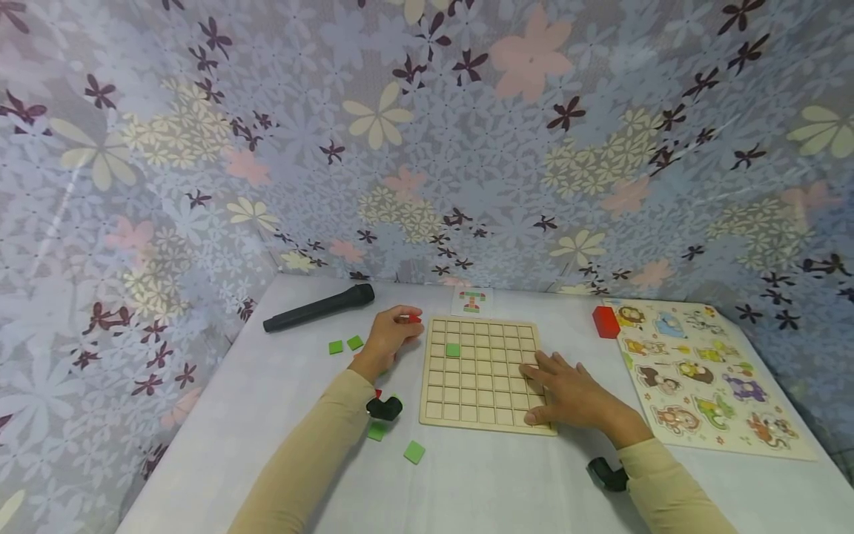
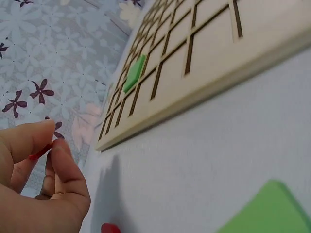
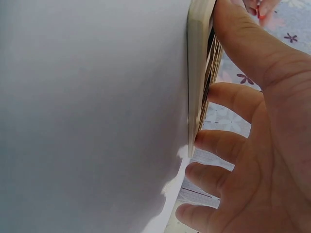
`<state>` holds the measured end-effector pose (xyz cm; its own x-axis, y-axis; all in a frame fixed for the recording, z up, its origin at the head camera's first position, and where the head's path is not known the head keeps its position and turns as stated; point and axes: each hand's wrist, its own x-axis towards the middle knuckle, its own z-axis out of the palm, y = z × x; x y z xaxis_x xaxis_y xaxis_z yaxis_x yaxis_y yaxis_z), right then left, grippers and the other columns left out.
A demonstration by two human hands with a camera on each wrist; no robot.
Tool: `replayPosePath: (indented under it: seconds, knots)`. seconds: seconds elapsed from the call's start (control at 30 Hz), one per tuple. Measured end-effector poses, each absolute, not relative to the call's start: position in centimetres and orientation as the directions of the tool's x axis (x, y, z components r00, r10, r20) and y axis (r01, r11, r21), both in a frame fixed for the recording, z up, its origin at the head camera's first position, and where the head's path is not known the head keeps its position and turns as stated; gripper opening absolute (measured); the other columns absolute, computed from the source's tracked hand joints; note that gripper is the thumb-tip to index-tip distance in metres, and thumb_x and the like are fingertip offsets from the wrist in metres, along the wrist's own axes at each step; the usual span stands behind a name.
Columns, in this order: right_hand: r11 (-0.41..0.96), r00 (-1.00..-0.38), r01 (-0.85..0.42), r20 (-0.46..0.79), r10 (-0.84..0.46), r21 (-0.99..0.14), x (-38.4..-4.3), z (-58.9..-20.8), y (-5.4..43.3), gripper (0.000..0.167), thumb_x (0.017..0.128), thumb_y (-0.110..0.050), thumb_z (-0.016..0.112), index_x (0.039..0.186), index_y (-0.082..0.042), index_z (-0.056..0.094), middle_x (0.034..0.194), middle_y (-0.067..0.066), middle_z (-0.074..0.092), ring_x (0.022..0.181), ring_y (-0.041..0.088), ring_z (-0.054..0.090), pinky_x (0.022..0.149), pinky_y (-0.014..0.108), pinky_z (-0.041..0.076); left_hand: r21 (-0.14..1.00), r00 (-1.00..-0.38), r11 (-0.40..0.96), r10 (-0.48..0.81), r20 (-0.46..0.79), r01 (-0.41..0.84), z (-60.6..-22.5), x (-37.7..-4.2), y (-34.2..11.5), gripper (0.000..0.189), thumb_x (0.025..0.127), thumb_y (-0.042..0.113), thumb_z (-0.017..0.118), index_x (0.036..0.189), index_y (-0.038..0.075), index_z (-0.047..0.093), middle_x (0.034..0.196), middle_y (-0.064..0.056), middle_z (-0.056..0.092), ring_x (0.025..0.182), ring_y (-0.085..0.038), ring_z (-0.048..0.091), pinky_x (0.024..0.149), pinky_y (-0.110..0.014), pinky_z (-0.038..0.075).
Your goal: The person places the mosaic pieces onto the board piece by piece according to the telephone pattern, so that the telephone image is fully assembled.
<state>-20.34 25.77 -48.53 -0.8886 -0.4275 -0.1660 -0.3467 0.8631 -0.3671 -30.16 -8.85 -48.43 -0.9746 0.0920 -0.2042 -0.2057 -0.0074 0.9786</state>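
Observation:
Between thumb and fingertips, my left hand [image 1: 388, 337] pinches a small red tile [image 2: 41, 152] just off the board's upper left corner. The square wooden grid board [image 1: 477, 386] lies flat, with one green tile [image 1: 453, 350] in a cell near its upper left. My right hand [image 1: 570, 391] rests on the board's right edge, fingers spread, as the right wrist view also shows. Loose green tiles [image 1: 414, 452] lie left of the board, and another red tile [image 2: 111, 228] shows on the table in the left wrist view. My left forearm partly covers that area.
Behind the board lies a white card [image 1: 472, 301] with a red and green pattern. A black microphone [image 1: 320, 308] is at the back left. At right are a red block [image 1: 606, 322] and an animal puzzle board [image 1: 667, 348]. A flowered curtain [image 1: 427, 163] closes off the back.

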Motion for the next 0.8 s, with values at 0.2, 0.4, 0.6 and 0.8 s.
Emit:
replayPosePath:
  seconds: [0.2,0.4,0.6,0.8]
  knots:
    - [0.865,-0.89,-0.342,-0.168,-0.424,-0.367,-20.3,-48.6,25.9,0.096,0.079,-0.066,0.074,0.154,-0.014,0.046,0.163,0.027,0.026,0.146,0.058,0.022,0.106,0.081,0.016,0.978,-0.97,0.027,0.121,-0.211,-0.209,-48.6,-30.1,-8.6,0.046,0.091,0.0,0.073,0.136,0.005,0.064,0.097,-0.006,0.059,0.086,-0.016,0.063,0.09,-0.038,0.055]
    - [0.862,-0.889,-0.345,-0.163,-0.427,-0.372,-20.2,-48.4,25.7,0.095,0.079,-0.065,0.075,0.154,-0.014,0.046,0.162,0.027,0.027,0.145,0.058,0.023,0.106,0.081,0.016,0.981,-0.974,0.03,0.124,-0.192,-0.189,-48.7,-30.4,-8.1,0.051,0.089,0.001,0.076,0.136,0.0,0.058,0.096,-0.009,0.062,0.08,-0.016,0.064,0.082,-0.035,0.057]
    - [0.862,-0.889,-0.337,-0.173,-0.424,-0.379,-20.0,-48.1,25.5,0.095,0.079,-0.065,0.075,0.154,-0.014,0.046,0.162,0.027,0.027,0.146,0.058,0.023,0.107,0.08,0.016,0.981,-0.976,0.093,0.119,-0.184,-0.173,-48.8,-30.8,-7.6,0.043,0.089,0.001,0.076,0.129,-0.004,0.061,0.098,-0.011,0.064,0.081,-0.017,0.065,0.079,-0.034,0.057]
    - [0.862,-0.889,-0.338,-0.172,-0.424,-0.378,-19.9,-48.0,25.6,0.095,0.079,-0.064,0.075,0.154,-0.013,0.046,0.163,0.028,0.026,0.146,0.059,0.021,0.107,0.08,0.016,0.977,-0.979,0.18,0.148,-0.141,-0.113,-49.1,-31.0,-6.8,0.036,0.091,0.003,0.074,0.126,-0.001,0.068,0.096,-0.009,0.064,0.082,-0.02,0.066,0.074,-0.032,0.058]
